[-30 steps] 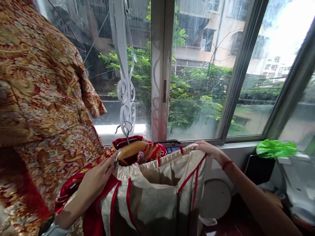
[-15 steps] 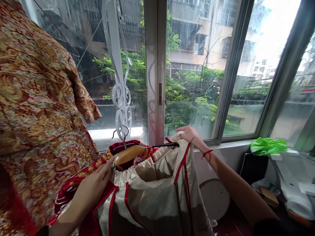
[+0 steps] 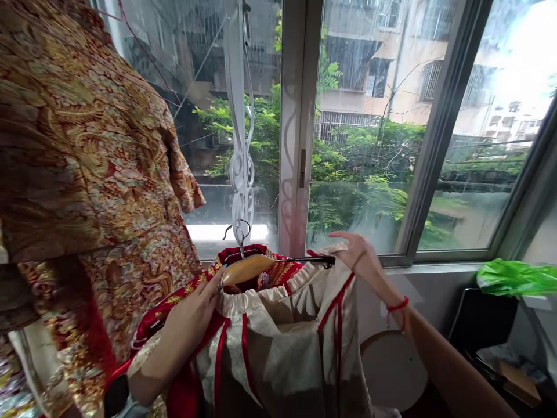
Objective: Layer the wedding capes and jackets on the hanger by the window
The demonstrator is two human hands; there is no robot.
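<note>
A cream skirt (image 3: 289,351) with red piping and a gathered elastic waistband hangs in front of me, its waist opening facing up. Inside that opening lies a wooden hanger (image 3: 248,270) with a dark bar and a metal hook. My left hand (image 3: 198,310) is closed on the waistband at the hanger's left end. At the right end, my right hand (image 3: 362,259) grips the waistband near the bar's tip, index finger stretched out; its other fingers are partly hidden. Behind the skirt shows a red garment with gold embroidery (image 3: 174,302).
A gold and red patterned gown (image 3: 126,157) hangs close on the left. White scrolled metalwork (image 3: 238,116) stands before the window frame (image 3: 300,128). At right are a green plastic bag (image 3: 517,277), a black panel (image 3: 483,319) and a round white board (image 3: 394,368).
The view has turned left, so everything sits farther right. My right index finger now sticks out more from the waistband. Both hands stay at the skirt's waist.
</note>
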